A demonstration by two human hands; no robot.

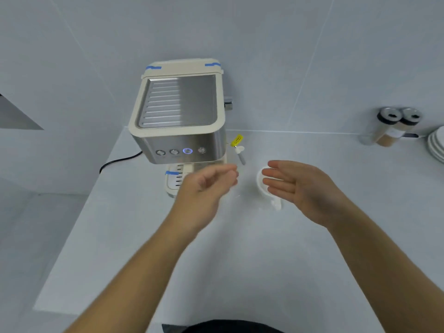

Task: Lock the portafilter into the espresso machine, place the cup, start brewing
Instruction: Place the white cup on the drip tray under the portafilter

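Note:
A cream and steel espresso machine [179, 116] stands at the back left of the white counter, one of its front buttons [187, 150] lit blue. Its drip tray [173, 180] shows below, partly behind my left hand [206, 186], which hovers blurred with fingers loosely curled and nothing in it. A white cup [263, 186] with its handle toward me sits on the counter right of the machine. My right hand [298, 188] is flat and open just over and beside the cup, hiding its right half. No portafilter is visible.
The steam wand [241, 156] with a yellow tag hangs at the machine's right side. A black power cord [120, 161] runs off left. Two spice jars [391, 128] and stacked white plates [436, 143] stand at the far right. The counter's left edge drops off.

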